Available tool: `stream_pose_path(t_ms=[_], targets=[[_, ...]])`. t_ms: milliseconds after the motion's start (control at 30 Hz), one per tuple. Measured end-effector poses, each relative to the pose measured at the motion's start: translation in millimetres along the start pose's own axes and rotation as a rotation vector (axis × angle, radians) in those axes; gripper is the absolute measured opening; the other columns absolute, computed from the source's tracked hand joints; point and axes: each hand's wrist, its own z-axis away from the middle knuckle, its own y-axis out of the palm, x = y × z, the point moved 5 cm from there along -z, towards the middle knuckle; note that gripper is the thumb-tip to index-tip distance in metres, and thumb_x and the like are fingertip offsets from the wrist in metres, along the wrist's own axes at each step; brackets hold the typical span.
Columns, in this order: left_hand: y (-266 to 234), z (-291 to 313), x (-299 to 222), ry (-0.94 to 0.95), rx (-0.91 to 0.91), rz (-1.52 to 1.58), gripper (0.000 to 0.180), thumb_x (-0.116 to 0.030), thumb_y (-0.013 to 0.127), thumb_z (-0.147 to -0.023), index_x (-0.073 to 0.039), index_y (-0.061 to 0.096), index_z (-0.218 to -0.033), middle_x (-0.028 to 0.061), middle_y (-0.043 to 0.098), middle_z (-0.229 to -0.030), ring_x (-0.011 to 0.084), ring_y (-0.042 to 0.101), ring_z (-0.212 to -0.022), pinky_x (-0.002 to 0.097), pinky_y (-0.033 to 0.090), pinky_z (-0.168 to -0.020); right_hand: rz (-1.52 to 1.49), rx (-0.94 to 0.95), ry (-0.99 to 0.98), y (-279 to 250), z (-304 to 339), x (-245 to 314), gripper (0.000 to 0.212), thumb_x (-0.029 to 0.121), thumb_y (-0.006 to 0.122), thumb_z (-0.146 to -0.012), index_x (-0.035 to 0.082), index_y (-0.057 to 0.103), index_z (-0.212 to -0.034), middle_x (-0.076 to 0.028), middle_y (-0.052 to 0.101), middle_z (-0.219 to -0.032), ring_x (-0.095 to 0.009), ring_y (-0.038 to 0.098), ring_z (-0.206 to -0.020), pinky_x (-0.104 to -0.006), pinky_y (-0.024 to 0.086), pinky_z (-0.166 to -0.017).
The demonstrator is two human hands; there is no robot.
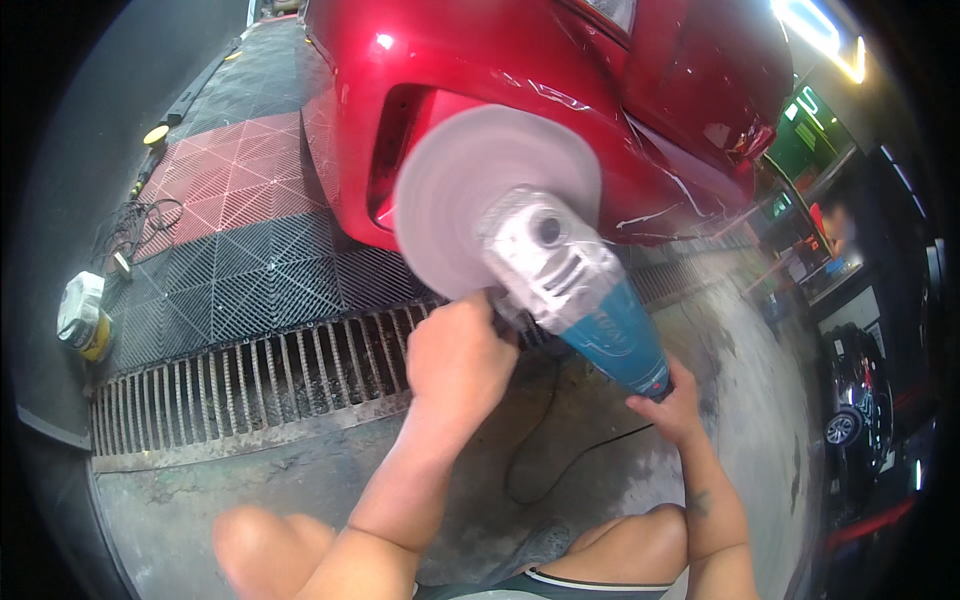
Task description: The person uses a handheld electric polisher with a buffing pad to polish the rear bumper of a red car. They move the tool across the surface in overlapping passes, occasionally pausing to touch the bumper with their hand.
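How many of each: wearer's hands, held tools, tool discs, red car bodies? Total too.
Wearer's left hand and right hand: 2
Held blue-and-silver tool: 1
Tool disc: 1
Red car body: 1
Total: 5

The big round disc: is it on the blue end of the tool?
No, the disc sits at the silver end of the power tool.

Blurred pale lettering (610, 328) stands along the teal side of the power polisher (575, 290).
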Motion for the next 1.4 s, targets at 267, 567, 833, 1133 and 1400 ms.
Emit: stream_pose_path(t_ms=[267, 567, 833, 1133, 1400], targets=[[76, -8, -27, 0.160, 0.162, -0.097, 0.013, -0.012, 0.070, -0.091, -0.002, 0.077, -0.097, 0.0238, 0.081, -0.096, 0.0443, 0.081, -0.091, 0.0569, 0.064, -0.082, 0.002, -0.086, 0.259, 28, -13, -113, 0.060, 0.009, 0.095, -0.087, 0.000, 0.068, -0.140, -0.013, 0.080, -0.128, -0.023, 0.076, -0.116, -0.0400, 0.058, -0.106], [82, 41, 79, -0.221, 0.112, -0.050, 0.030, -0.009, 0.074, -0.082, -0.004, 0.081, -0.111, 0.0277, 0.080, -0.099, 0.0487, 0.077, -0.097, 0.0601, 0.061, -0.089, 0.250, 0.155, 0.128, 82, -31, -149, 0.073, 0.019, 0.088, -0.086, 0.001, 0.061, -0.151, -0.028, 0.076, -0.136, -0.044, 0.074, -0.131, -0.0490, 0.058, -0.108], [11, 52, 113, -0.436, 0.061, -0.154, 0.025, -0.007, 0.076, -0.080, 0.003, 0.080, -0.102, 0.0332, 0.078, -0.100, 0.0538, 0.075, -0.102, 0.0606, 0.059, -0.095, 0.229, 0.309, 0.044, 126, -39, -50, 0.072, 0.027, 0.084, -0.088, 0.010, 0.060, -0.154, -0.027, 0.077, -0.131, -0.050, 0.072, -0.124, -0.0567, 0.059, -0.102], [10, 51, 117, -0.428, 0.025, -0.169, 0.021, -0.013, 0.077, -0.081, 0.001, 0.079, -0.098, 0.0302, 0.079, -0.100, 0.0512, 0.077, -0.100, 0.0596, 0.060, -0.092, 0.212, 0.257, 0.026, 131, -47, -55, 0.073, 0.022, 0.083, -0.087, 0.014, 0.059, -0.156, -0.024, 0.078, -0.130, -0.048, 0.073, -0.122, -0.0570, 0.059, -0.102], [151, 59, 111, -0.207, 0.084, -0.015, 0.021, -0.010, 0.079, -0.082, -0.004, 0.080, -0.103, 0.0268, 0.080, -0.096, 0.0480, 0.079, -0.096, 0.0595, 0.063, -0.086, 0.228, 0.090, 0.106, 92, -16, -180, 0.079, 0.011, 0.085, -0.085, 0.005, 0.057, -0.158, -0.030, 0.072, -0.142, -0.047, 0.070, -0.133, -0.0498, 0.057, -0.110]])
